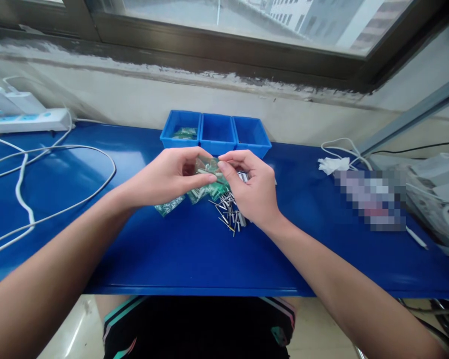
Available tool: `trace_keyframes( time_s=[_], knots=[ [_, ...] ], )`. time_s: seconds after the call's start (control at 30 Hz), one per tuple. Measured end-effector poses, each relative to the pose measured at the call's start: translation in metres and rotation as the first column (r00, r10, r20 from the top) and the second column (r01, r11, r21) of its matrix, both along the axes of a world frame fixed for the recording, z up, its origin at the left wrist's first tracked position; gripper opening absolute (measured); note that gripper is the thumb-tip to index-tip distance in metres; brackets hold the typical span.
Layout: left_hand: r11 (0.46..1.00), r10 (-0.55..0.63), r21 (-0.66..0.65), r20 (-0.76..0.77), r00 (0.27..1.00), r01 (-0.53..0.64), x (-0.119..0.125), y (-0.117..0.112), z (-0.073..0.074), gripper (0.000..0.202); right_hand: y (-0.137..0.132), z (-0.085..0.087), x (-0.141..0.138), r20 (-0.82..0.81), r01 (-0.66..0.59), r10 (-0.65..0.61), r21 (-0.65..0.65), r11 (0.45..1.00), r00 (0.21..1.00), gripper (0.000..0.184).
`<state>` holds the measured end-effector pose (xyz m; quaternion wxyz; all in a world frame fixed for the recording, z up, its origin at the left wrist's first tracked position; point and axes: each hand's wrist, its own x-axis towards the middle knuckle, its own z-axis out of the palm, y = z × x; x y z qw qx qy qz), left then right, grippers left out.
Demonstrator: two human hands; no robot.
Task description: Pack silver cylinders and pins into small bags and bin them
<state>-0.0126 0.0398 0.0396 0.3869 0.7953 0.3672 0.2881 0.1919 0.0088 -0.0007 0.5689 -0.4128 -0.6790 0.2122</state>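
My left hand (172, 175) and my right hand (252, 187) meet above the middle of the blue table (164, 249). Between their fingertips they hold a small clear greenish plastic bag (206, 167), and a thin metal pin lies across it at my thumbs. Under the hands lie more small greenish bags (168, 205) and a loose heap of metal pins (230, 212) on the table.
Three joined blue bins (217, 132) stand behind the hands; the left one holds greenish bags. A white power strip (26, 119) and white cables (41, 164) lie at the left. White tissue (333, 164), a cable and a white device (434, 189) are at the right.
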Motion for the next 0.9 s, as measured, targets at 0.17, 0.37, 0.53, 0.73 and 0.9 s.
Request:
trace_keyframes(
  time_s=[0.17,0.37,0.53,0.73,0.9],
  knots=[
    [0.998,0.05,-0.032,0.185,0.982,-0.044,0.011,0.002,-0.011,0.019,0.001,0.002,0.002,-0.12,-0.068,0.055,-0.106,0.992,0.991,0.022],
    [0.991,0.123,0.023,0.255,0.959,-0.133,0.01,0.005,-0.014,0.03,0.004,0.001,0.004,-0.192,-0.228,0.185,-0.236,0.945,0.964,0.023],
    [0.996,0.077,0.018,0.271,0.96,-0.085,0.01,0.003,-0.017,0.048,0.005,0.0,0.005,-0.179,-0.248,0.206,-0.26,0.933,0.962,0.027],
    [0.997,0.07,0.005,0.327,0.942,-0.076,0.011,0.005,-0.02,0.047,0.003,0.001,0.004,-0.167,-0.196,0.16,-0.233,0.952,0.973,0.021],
    [0.996,0.092,-0.029,0.365,0.927,-0.087,0.012,0.004,-0.017,0.043,0.002,0.001,0.003,-0.154,-0.201,0.167,-0.241,0.949,0.974,0.019]
  ],
)
